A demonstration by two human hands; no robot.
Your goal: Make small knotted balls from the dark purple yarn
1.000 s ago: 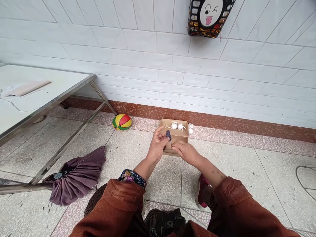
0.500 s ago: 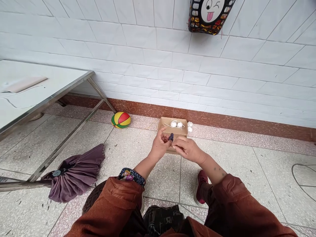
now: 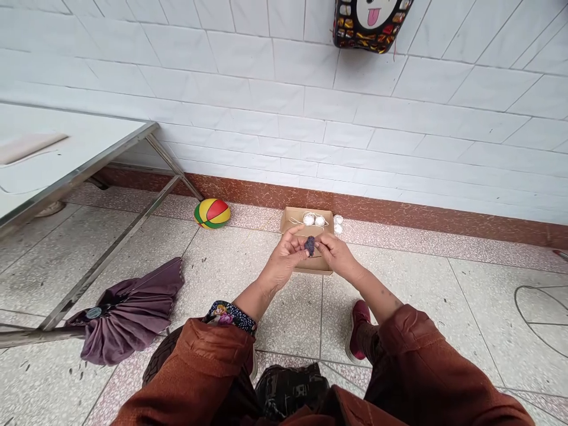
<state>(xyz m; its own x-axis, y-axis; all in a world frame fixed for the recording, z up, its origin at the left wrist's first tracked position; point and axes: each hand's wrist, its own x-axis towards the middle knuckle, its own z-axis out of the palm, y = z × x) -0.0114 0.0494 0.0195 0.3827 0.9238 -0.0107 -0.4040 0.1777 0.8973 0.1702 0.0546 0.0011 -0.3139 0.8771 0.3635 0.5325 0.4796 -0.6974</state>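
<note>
A small dark purple-blue piece (image 3: pixel 309 245), which looks like crochet or knitting, is pinched between the thumb and fingers of my left hand (image 3: pixel 287 253). My right hand (image 3: pixel 336 255) is closed at the piece's right edge, thumb against forefinger. Whether a hook or thread lies in those fingers is too small to tell. Below and behind both hands, an open cardboard box (image 3: pixel 284 220) rests on the floor. Inside it, towards the back, are two white balls (image 3: pixel 313 220) with pale strands around them. My hands hide part of the box.
White round things (image 3: pixel 338 223) lie against the box's right side. A striped ball (image 3: pixel 212 213) is by the wall, near a metal-framed table (image 3: pixel 110 142). A folded purple umbrella (image 3: pixel 133 316) leans at left. A black basket (image 3: pixel 370 29) hangs above; a wire frame (image 3: pixel 539 313) is at right.
My right hand has shifted from in front of the dark piece to its right edge, so more of the piece shows. The whole view has moved slightly.
</note>
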